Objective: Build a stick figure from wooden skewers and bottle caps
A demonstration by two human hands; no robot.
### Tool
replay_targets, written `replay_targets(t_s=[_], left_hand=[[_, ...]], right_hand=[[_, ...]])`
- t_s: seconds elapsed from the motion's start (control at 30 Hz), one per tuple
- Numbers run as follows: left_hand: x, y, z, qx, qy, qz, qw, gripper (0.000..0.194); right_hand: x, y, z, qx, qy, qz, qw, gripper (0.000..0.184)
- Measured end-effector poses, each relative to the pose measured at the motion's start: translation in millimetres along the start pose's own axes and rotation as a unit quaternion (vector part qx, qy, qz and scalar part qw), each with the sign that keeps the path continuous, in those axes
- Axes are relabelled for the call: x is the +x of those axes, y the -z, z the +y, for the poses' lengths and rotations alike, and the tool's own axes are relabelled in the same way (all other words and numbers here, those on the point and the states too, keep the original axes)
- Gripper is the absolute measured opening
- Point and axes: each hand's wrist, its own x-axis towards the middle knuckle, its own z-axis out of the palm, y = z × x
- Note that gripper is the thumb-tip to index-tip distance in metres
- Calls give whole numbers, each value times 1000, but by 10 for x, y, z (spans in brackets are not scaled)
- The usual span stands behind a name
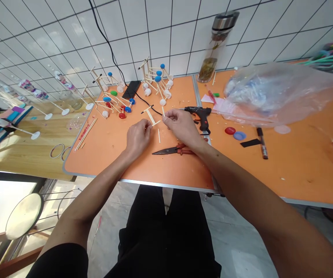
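Over the orange table, my left hand pinches a small frame of wooden sticks with a dark-tipped crosspiece at its far end. Close beside it, my right hand holds a short wooden stick upright between thumb and fingers. Another short stick lies on the table between the hands. Pliers with red handles rest just in front, partly under my right forearm. A black glue gun lies to the right of my right hand.
Stick models with coloured caps stand at the back left, more by the wall. A black phone lies between them. To the right are a glass tea bottle, a plastic bag, bottle caps and a marker.
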Motion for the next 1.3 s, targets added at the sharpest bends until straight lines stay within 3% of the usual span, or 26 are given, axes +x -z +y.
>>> replay_targets(t_s=[0.47, 0.6, 0.7, 0.83, 0.97, 1.13, 1.3], left_hand=[[-122, 36, 100, -39, -7, 12, 999, 11], [-125, -1, 114, -109, 8, 14, 994, 11], [-94, -35, 102, -284, 79, -7, 956, 15], [-20, -38, 92, -470, 182, -70, 861, 52], [65, -26, 116, -527, 230, -136, 806, 44], [148, -43, 148, -543, 270, -162, 779, 26], [299, 55, 141, -536, 256, -122, 795, 17]], right_hand=[[-28, -47, -16, 30, 0, -2, 1000, 10], [-40, -61, -21, 34, 16, 11, 999, 11], [-53, -53, -44, 25, 30, 19, 999, 11], [-74, -35, -85, 15, 46, 23, 999, 9], [-91, -26, -89, -3, 64, 17, 998, 9], [-94, -17, -64, -33, 78, 21, 996, 6], [-91, 55, -116, -61, 91, 41, 993, 6]])
